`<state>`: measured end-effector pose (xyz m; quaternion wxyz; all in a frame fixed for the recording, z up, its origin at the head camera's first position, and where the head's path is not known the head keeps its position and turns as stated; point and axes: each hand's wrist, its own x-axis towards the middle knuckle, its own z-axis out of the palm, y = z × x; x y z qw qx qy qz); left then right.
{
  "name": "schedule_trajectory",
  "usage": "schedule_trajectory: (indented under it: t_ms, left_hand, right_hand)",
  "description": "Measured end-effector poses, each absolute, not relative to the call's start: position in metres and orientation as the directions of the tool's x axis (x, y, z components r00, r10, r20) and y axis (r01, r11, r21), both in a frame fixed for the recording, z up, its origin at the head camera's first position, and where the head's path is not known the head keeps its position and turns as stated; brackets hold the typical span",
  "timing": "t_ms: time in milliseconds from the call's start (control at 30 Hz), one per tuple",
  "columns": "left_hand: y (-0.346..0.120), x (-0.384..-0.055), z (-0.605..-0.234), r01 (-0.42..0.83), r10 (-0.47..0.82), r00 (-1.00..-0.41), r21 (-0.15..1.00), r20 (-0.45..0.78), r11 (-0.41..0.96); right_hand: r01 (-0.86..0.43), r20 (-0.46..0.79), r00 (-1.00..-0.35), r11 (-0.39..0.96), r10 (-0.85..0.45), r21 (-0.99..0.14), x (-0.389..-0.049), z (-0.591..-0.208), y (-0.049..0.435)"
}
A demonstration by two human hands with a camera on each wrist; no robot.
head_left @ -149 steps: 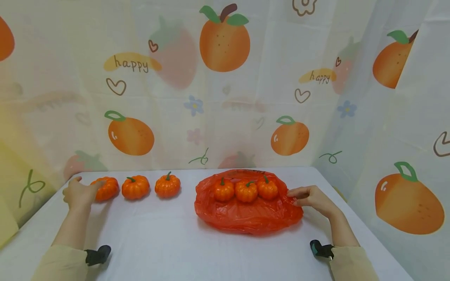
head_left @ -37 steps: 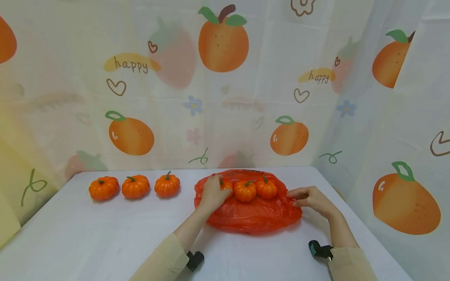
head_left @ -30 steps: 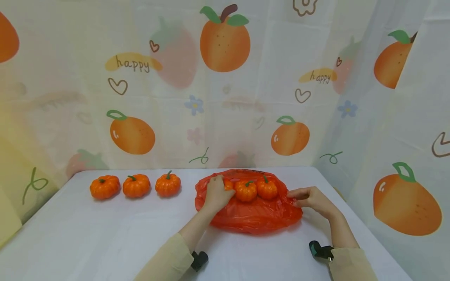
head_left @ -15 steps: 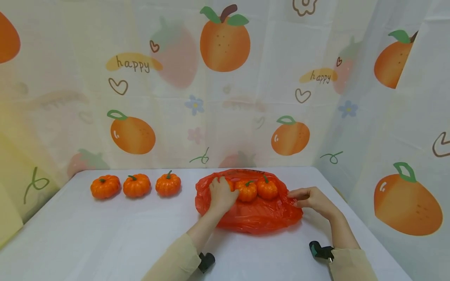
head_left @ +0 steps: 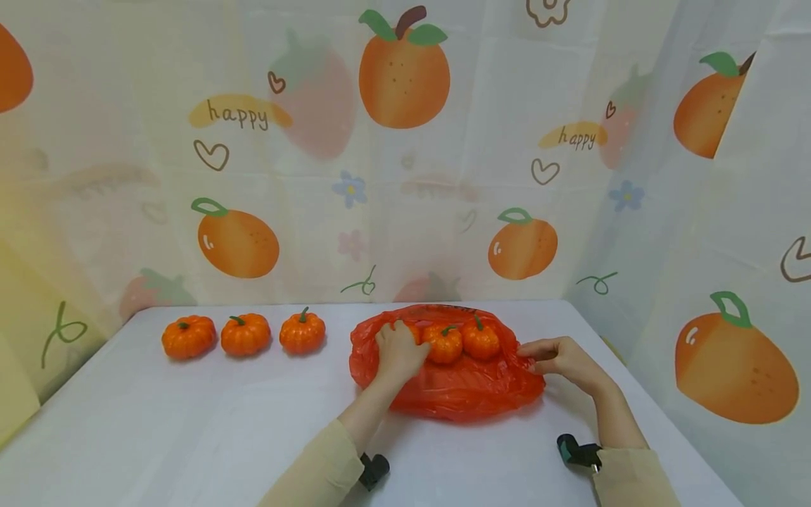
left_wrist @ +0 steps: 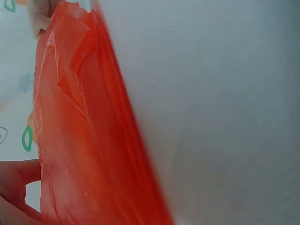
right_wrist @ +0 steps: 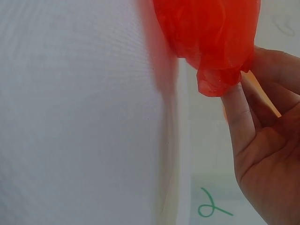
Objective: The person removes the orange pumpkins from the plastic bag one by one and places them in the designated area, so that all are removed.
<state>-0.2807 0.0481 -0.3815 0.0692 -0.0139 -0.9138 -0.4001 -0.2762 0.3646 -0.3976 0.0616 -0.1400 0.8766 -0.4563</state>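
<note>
In the head view, a red plastic bag lies spread open with small orange pumpkins in it. My left hand reaches into the bag's left side and grips the leftmost pumpkin, mostly hidden behind the hand. Beside it sit a middle pumpkin and a right pumpkin, both with green stems. At the bag's right edge my right hand pinches the plastic; the right wrist view shows thumb and fingers on the gathered red film. From the left wrist, the bag's side hides most of the hand.
Three more pumpkins stand in a row at the table's back left: a left one, a middle one and a right one. The table has a white cover. A fruit-print curtain rises behind it.
My left hand has moved from the leftmost pumpkin on the table into the bag, then shifted right over the bag's leftmost pumpkin. My right hand has stayed at the bag's edge.
</note>
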Motion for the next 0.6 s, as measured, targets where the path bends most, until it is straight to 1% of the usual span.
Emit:
schedule_trajectory:
  t_ms: [133,333,467,600]
  left_hand:
    - [0.0455,-0.2820,-0.3826,0.105,-0.020,-0.985,0.687,0.172,0.719]
    - [0.0449,-0.2835,-0.3834,0.104,-0.009,-0.983,0.602,0.182,0.792]
    - [0.0468,-0.2855,-0.3844,0.089,-0.022,-0.980,0.537,0.197,0.839]
    - [0.0475,-0.2885,-0.3873,0.065,-0.056,-0.975,0.514,0.217,0.855]
  right_hand:
    - [-0.184,0.017,-0.954,0.540,-0.299,-0.821,-0.2769,-0.3975,0.3646]
    - [-0.177,0.010,-0.955,0.541,-0.298,-0.822,-0.2768,-0.3973,0.3642]
    - [-0.176,0.007,-0.955,0.545,-0.298,-0.820,-0.2764,-0.3969,0.3635]
    - [-0.182,0.011,-0.953,0.546,-0.301,-0.818,-0.2762,-0.3963,0.3627]
